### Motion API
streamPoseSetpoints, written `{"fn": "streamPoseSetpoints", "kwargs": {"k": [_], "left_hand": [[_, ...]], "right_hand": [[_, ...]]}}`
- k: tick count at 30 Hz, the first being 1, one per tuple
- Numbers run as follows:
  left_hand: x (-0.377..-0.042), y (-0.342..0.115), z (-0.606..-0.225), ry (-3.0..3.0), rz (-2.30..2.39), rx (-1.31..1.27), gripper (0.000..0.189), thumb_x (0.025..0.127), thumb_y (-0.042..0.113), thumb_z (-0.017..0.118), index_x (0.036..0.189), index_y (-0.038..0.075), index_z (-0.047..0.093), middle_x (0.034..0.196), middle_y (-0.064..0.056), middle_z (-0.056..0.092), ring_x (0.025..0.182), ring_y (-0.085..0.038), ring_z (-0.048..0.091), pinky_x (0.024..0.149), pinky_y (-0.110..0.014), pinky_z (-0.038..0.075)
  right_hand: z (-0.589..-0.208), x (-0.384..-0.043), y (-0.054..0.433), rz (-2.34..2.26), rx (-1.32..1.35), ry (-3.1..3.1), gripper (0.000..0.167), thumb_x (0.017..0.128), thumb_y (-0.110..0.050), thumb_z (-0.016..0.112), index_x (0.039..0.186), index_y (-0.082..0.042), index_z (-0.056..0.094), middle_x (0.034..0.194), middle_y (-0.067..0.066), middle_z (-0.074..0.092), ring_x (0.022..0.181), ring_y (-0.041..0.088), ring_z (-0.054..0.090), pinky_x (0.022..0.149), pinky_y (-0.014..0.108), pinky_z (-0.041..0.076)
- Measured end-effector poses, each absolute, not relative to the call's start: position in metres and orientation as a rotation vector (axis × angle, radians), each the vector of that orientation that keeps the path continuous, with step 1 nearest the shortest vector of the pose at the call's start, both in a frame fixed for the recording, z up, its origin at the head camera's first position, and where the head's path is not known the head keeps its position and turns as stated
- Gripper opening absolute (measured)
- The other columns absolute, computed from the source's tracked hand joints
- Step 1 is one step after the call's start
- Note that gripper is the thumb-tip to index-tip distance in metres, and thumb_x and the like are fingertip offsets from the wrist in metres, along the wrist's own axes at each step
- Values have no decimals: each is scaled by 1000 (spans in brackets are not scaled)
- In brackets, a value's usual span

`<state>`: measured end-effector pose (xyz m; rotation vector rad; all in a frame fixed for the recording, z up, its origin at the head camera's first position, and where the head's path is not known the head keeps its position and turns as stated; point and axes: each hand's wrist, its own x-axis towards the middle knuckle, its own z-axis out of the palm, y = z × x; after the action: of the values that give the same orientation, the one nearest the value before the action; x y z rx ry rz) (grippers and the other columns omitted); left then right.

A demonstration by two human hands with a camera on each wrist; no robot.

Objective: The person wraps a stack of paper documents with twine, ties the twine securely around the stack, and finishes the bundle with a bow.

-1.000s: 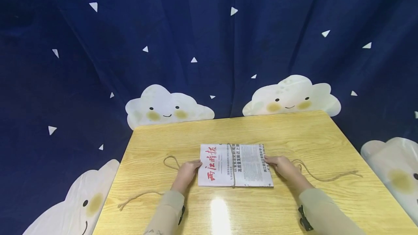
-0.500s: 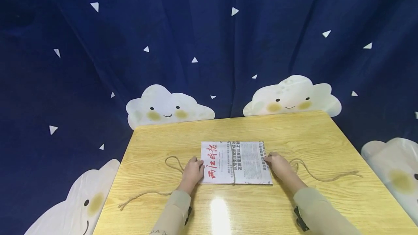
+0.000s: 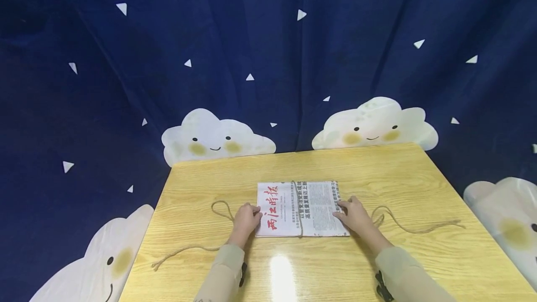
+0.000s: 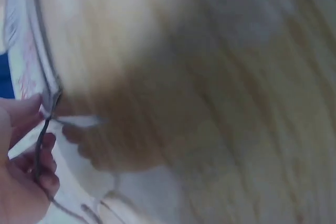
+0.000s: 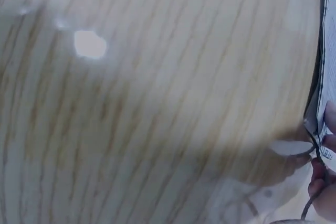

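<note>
A folded newspaper bundle [image 3: 281, 206] with red and black print lies on the wooden table, a strand of twine [image 3: 300, 218] running across its top. My left hand [image 3: 246, 220] grips the bundle's left edge. In the left wrist view, its fingers [image 4: 48, 179] curl below the edge, with twine passing over them. At the opposite edge, my right hand [image 3: 355, 214] pinches the bundle, its fingertips reaching over the printed face. The right wrist view shows curled fingers [image 5: 320, 184] by the corner and twine [image 5: 310, 203] beside them. The bundle's underside is hidden.
Loose twine stretches left, with a small loop [image 3: 220, 207] and a frayed tail [image 3: 180, 250]. Another twine tail [image 3: 423, 230] extends right across the table [image 3: 356, 274]. Behind stands a dark blue curtain [image 3: 268, 50] with clouds and triangles.
The bundle has shifted slightly away from the person. My left hand has moved a little right and forward along its edge; my right fingertips now reach further onto the paper.
</note>
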<state>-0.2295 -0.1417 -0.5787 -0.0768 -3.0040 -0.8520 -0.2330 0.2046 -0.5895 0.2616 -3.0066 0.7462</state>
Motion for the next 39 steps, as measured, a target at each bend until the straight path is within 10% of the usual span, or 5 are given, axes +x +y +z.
{"fn": "streamPoseSetpoints", "kwargs": {"k": [8,13,20,28,39], "left_hand": [[-235,-181,-572,-2938,-1277,-80,15,82,-1,60,96,-6,60,72,-10,59,58,-15,50,52,-26,45],[-235,-197,-566,-2870,-1024,-8,3,79,1,67,78,-2,68,82,-7,55,75,-19,49,64,-29,45],[-237,-190,-566,-2622,-1078,142,12,81,-5,60,91,-8,67,83,-20,63,71,-27,59,59,-33,51],[-243,-147,-556,-2354,-1560,-45,45,77,-15,52,122,-11,49,121,-26,48,107,-39,51,92,-45,45],[-219,-91,-574,-2823,-736,-739,41,88,11,53,129,4,50,135,-8,47,124,-27,42,104,-42,30]], "right_hand": [[-590,-228,202,747,218,-3001,49,78,-28,72,113,4,61,90,17,45,71,21,46,64,38,48],[-591,-228,201,767,189,-3007,49,79,-28,71,115,3,60,95,20,46,73,23,49,67,40,50],[-590,-227,202,787,192,-3005,49,79,-28,70,116,3,59,95,20,46,72,23,49,65,39,50],[-590,-228,201,804,162,-3022,50,80,-29,70,118,1,58,96,19,46,70,20,47,58,33,46],[-589,-225,201,820,177,-2988,50,79,-28,70,117,3,58,97,20,46,72,23,49,63,38,49]]}}
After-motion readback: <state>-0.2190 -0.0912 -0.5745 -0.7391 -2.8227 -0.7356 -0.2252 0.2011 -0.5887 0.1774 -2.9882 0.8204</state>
